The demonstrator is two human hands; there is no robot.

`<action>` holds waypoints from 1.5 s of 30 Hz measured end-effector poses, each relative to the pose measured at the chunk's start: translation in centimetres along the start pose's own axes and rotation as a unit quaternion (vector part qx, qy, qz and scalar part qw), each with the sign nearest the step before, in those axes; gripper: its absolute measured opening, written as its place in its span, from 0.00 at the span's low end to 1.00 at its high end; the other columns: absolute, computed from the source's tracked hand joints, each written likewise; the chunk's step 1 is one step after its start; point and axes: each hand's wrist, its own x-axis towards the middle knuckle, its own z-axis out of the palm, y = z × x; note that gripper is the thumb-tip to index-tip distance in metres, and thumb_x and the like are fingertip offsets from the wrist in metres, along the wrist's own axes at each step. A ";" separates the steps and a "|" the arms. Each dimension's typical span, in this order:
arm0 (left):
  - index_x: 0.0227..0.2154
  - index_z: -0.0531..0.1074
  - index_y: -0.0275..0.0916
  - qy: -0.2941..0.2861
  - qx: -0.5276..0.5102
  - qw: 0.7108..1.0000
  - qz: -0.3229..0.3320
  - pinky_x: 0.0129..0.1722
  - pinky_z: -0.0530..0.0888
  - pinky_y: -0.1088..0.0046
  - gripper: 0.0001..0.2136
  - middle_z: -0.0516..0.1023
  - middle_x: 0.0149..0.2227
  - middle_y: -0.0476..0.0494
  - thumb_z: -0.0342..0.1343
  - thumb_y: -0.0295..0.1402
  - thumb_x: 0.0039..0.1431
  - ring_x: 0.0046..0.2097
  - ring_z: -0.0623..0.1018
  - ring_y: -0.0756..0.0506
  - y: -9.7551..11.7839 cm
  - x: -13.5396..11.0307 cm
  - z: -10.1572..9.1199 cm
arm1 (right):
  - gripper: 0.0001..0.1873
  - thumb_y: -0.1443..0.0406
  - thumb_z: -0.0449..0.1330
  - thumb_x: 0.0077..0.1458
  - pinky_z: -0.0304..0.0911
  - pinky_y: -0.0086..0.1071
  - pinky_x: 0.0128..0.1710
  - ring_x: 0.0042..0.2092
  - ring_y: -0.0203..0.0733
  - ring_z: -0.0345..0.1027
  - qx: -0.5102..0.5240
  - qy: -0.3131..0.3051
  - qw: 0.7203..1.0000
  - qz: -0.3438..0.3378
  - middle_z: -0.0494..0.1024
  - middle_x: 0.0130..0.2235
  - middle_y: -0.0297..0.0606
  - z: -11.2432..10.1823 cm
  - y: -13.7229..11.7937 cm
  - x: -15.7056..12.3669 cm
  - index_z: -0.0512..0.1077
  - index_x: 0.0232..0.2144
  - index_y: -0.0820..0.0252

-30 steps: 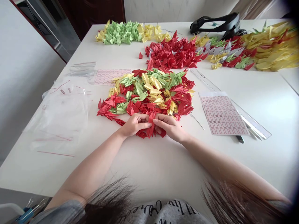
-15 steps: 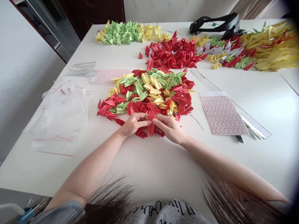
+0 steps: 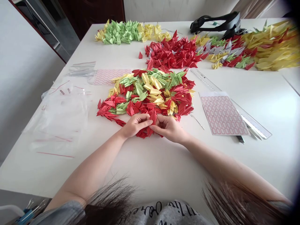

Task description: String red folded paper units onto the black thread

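A red folded-paper crane [image 3: 153,116] is pinched between the thumb and fingers of my left hand [image 3: 135,125]. My right hand [image 3: 170,128] is closed beside it, its thumb and fingertips on the crane's lower right edge. Both hands rest at the near side of a heap of flat-folded cranes in red, green [image 3: 139,88] and yellow [image 3: 153,90]. More red cranes [image 3: 142,133] lie under my fingers, partly hidden by them. To the right of the heap lies a thin needle-like piece [image 3: 197,122].
Label sheets [image 3: 223,114] lie right and behind left. A clear ruler [image 3: 254,123] and pens are at right. Plastic bags [image 3: 63,112] cover the left side. Behind are piles of red [image 3: 173,51], green [image 3: 120,32] and yellow cranes [image 3: 276,50], and a black headset [image 3: 215,25].
The red crane between my fingers has turned and tilted to the right. My right thumb has slid a little down and left along it; my left hand has barely moved.
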 end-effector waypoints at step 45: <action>0.20 0.66 0.35 -0.058 -0.002 0.998 -0.034 0.25 0.60 0.75 0.19 0.64 0.22 0.50 0.65 0.45 0.52 0.25 0.63 0.52 -0.3 -0.3 -0.6 | 0.27 0.47 0.54 0.58 0.51 0.27 0.20 0.21 0.30 0.54 0.086 -0.051 0.995 0.011 0.63 0.20 0.33 -0.1 0.0 -0.1 0.63 0.20 0.62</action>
